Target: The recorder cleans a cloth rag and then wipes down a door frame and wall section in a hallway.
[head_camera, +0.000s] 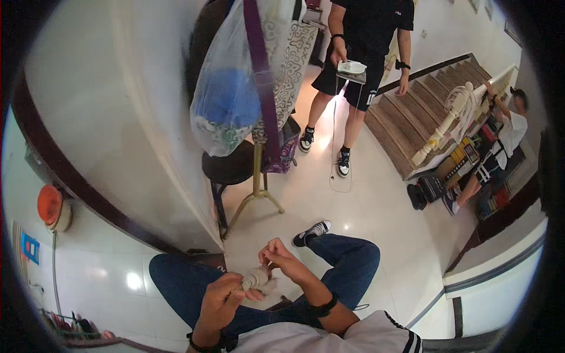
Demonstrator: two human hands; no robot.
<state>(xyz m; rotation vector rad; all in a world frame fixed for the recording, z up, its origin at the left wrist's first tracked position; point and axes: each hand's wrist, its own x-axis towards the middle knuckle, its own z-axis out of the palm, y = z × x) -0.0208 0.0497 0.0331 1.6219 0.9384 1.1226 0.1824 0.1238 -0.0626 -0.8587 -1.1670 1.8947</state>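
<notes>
Above my lap, my left hand (223, 298) grips a small off-white bundle (256, 279), ridged as if wound in layers, with a loose, fluffy-looking far end. What it is made of is too blurred to tell. My right hand (282, 260) is at the bundle's far end, its thumb and fingertips drawn together. Whether a strand lies between them cannot be made out. Both hands hang between my spread knees, in dark blue trousers (348, 260).
Ahead stands a patterned board (295, 61) on gold legs, with a clear plastic bag (225, 97) and a black stool (227, 163) beside it. A person (371, 39) holds a white object (352, 67) with a dangling cord. Another person (507, 132) is near the stairs (419, 106).
</notes>
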